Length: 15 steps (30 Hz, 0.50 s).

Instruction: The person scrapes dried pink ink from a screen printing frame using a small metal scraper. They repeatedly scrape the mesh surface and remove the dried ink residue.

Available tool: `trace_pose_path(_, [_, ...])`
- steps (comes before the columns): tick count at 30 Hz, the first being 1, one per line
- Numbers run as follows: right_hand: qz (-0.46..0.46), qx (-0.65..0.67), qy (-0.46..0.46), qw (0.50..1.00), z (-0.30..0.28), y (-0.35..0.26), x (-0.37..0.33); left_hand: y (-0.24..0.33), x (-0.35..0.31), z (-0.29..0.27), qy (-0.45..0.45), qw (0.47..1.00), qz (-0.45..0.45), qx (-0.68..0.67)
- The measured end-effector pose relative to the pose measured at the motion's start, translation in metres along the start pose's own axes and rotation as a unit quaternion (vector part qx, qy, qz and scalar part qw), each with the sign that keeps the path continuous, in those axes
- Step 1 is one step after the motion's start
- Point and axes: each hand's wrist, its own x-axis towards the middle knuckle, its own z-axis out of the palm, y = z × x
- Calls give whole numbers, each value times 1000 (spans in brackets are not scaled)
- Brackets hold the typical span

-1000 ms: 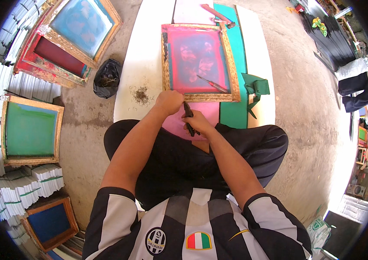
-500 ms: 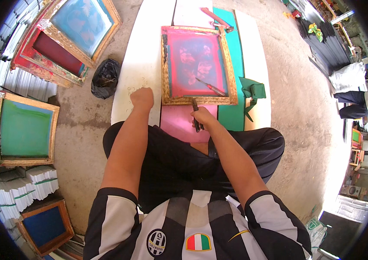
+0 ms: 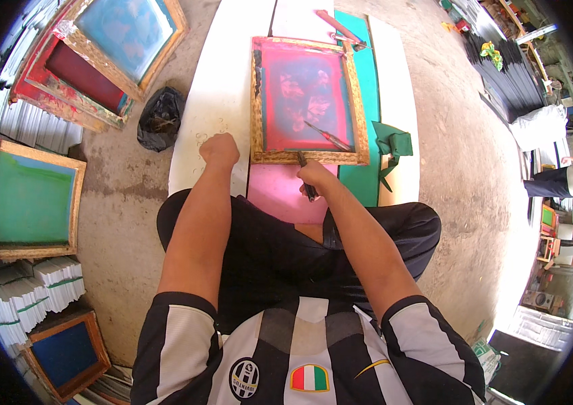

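In front of me lies a wooden screen-printing frame (image 3: 361, 101) with red-pink mesh. A screwdriver (image 3: 330, 139) with a reddish handle rests on the mesh. My right hand (image 3: 317, 178) is closed round dark-handled pliers (image 3: 310, 191), whose jaws meet the frame's near wooden bar. To the left of the frame, my left hand (image 3: 219, 150) is a fist on the white board (image 3: 215, 88); what it holds, if anything, is hidden. Small thin bits (image 3: 202, 137), perhaps staples, lie beside that fist.
A green cloth (image 3: 393, 140) and a reddish-handled tool (image 3: 337, 25) lie right of and beyond the frame. A black plastic bag (image 3: 160, 120) sits on the floor at left. More screen frames (image 3: 77, 202) and paper stacks (image 3: 64, 282) line the left side. Another person (image 3: 556, 182) is far right.
The pliers' handles, spread apart before, are now squeezed closer together in my right hand. My left fist stays nearly in place. The person at far right has shifted.
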Motion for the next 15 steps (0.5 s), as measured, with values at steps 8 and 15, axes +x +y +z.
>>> trace_pose_path(8, [-54, -117, 88, 988, 9, 8, -5, 42, -10, 1, -54, 992, 108, -45])
trace_pose_path(15, [-70, -79, 83, 991, 7, 10, -8, 44, -5, 0, -69, 992, 100, -43])
